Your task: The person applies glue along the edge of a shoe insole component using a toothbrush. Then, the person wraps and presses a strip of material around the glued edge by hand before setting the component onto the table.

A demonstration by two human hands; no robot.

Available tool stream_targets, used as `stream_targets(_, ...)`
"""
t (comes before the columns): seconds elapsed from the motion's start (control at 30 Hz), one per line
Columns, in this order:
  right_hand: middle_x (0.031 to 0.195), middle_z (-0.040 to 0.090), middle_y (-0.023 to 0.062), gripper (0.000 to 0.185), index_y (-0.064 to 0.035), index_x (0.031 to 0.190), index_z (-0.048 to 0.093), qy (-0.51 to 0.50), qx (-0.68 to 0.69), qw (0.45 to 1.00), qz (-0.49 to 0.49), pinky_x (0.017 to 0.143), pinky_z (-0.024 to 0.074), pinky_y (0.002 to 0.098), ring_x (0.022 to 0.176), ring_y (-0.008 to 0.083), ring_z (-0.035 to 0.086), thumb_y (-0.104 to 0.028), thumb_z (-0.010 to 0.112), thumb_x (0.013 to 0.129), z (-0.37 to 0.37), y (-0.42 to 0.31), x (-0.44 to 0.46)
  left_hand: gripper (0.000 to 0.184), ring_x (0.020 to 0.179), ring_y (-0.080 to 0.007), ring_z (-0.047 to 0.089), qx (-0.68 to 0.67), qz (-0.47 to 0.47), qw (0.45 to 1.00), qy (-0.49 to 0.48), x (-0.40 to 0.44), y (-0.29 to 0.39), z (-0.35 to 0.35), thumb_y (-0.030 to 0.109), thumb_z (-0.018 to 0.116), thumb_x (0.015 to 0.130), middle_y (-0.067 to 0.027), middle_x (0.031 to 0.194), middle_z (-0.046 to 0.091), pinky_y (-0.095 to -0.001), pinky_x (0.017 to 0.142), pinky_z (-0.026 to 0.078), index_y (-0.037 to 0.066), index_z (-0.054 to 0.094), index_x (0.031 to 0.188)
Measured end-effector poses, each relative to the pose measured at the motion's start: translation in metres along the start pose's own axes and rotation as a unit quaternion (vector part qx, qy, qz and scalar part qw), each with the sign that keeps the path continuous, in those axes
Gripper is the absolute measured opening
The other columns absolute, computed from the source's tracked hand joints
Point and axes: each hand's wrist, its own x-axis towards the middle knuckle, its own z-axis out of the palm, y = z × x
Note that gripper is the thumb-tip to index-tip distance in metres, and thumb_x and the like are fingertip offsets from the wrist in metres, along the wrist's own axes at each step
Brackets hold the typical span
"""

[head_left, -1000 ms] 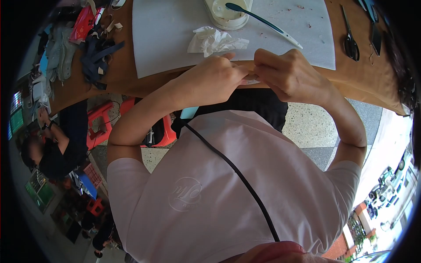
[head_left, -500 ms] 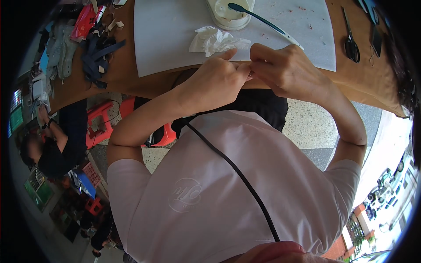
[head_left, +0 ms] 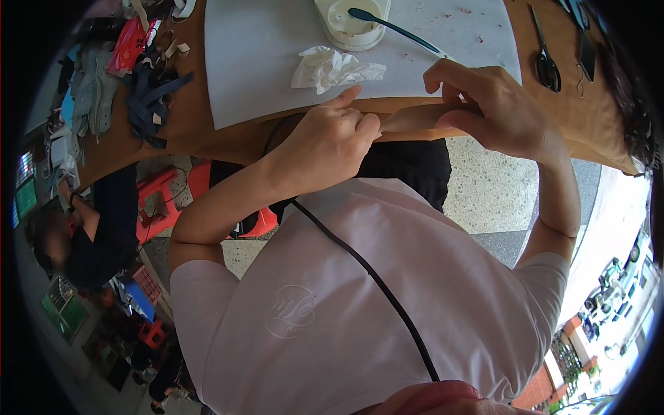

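Observation:
My left hand (head_left: 330,142) is held just off the table's near edge, its thumb raised and its fingers curled to a pinch. From that pinch a thin, flat brownish strip (head_left: 415,119) runs across to my right hand (head_left: 501,111); its material is unclear. The strip's other end passes between the right thumb and the curved fingers, partly hidden by them. Beyond my hands, a crumpled white tissue (head_left: 335,69) lies on the white sheet (head_left: 256,83). A dark toothbrush (head_left: 404,32) leans on a small white dish (head_left: 360,43), its handle reaching toward my right hand.
Scissors (head_left: 547,69) and a dark flat tool (head_left: 588,62) lie on the brown cloth at the right. Dark blue fabric strips (head_left: 146,100) and a red packet (head_left: 129,45) lie at the left. Red stools (head_left: 158,200) and a seated person (head_left: 97,238) are at the left.
My hands have moved apart from nearly touching. The right hand has shifted right and its fingers have loosened, with the brownish strip now visible between both hands. The view has shifted slightly.

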Motion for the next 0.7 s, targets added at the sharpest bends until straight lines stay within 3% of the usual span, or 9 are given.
stream_targets(0.1, 0.054, 0.045, 0.0083, 0.02, -0.0024, 0.076, 0.044, 0.035, 0.015, 0.998, -0.044, 0.048, 0.0352, 0.0301, 0.051, 0.0218, 0.046, -0.002, 0.059, 0.063, 0.002, 0.008, 0.003, 0.011, 0.049, -0.0251, 0.049, -0.014, -0.01, 0.999, -0.033, -0.001, 0.003, -0.003, -0.002, 0.054, 0.068, -0.0085, 0.054, 0.042, -0.0382, 0.083, 0.039, -0.002, 0.043, 0.068)
stream_targets(0.23, 0.054, 0.042, 0.0062, 0.015, -0.0018, 0.07, 0.043, 0.036, 0.026, 0.997, -0.069, 0.047, 0.0326, 0.0271, 0.048, 0.0174, 0.041, -0.003, 0.057, 0.064, 0.001, 0.023, 0.01, 0.01, 0.047, -0.0255, 0.048, -0.023, 0.003, 1.0, -0.022, 0.001, 0.005, -0.007, -0.002, 0.054, 0.068, -0.0085, 0.053, 0.043, -0.0395, 0.083, 0.04, -0.002, 0.044, 0.068)
stream_targets(0.3, 0.052, 0.04, 0.002, 0.01, -0.0019, 0.069, 0.044, 0.009, 0.05, 0.997, -0.064, 0.044, 0.0284, 0.0216, 0.047, 0.0082, 0.037, 0.001, 0.054, 0.068, 0.0, 0.026, 0.012, 0.017, 0.044, -0.0219, 0.048, -0.028, 0.009, 1.0, 0.01, 0.002, 0.005, -0.007, 0.001, 0.054, 0.069, -0.0077, 0.047, 0.042, -0.0399, 0.082, 0.04, 0.002, 0.039, 0.061)
stream_targets(0.43, 0.057, 0.043, -0.0009, 0.008, -0.0023, 0.067, 0.047, -0.014, 0.159, 0.987, -0.011, 0.047, 0.0306, 0.0193, 0.051, 0.0054, 0.039, -0.001, 0.054, 0.07, 0.002, 0.025, 0.015, 0.014, 0.044, -0.0225, 0.048, -0.037, 0.013, 0.999, 0.033, 0.0, 0.004, -0.009, -0.001, 0.053, 0.069, -0.0077, 0.048, 0.042, -0.0411, 0.082, 0.039, 0.001, 0.041, 0.063)
stream_targets(0.53, 0.061, 0.045, -0.0014, 0.006, -0.0023, 0.068, 0.049, -0.012, 0.23, 0.971, -0.057, 0.051, 0.0329, 0.0177, 0.055, 0.0048, 0.041, -0.001, 0.055, 0.07, 0.008, 0.041, 0.016, 0.009, 0.044, -0.0231, 0.048, -0.039, 0.011, 0.998, 0.04, 0.0, 0.003, -0.011, -0.002, 0.053, 0.069, -0.0079, 0.05, 0.043, -0.0418, 0.082, 0.039, -0.001, 0.044, 0.067)
stream_targets(0.7, 0.064, 0.048, -0.0017, 0.003, -0.0024, 0.07, 0.053, -0.007, 0.272, 0.961, -0.039, 0.052, 0.0339, 0.0166, 0.057, 0.0039, 0.042, -0.003, 0.056, 0.071, 0.014, 0.048, 0.016, 0.007, 0.047, -0.0244, 0.051, -0.065, 0.01, 0.996, 0.064, -0.002, 0.0, -0.01, -0.002, 0.053, 0.068, -0.0102, 0.056, 0.049, -0.0428, 0.083, 0.039, -0.003, 0.046, 0.07)
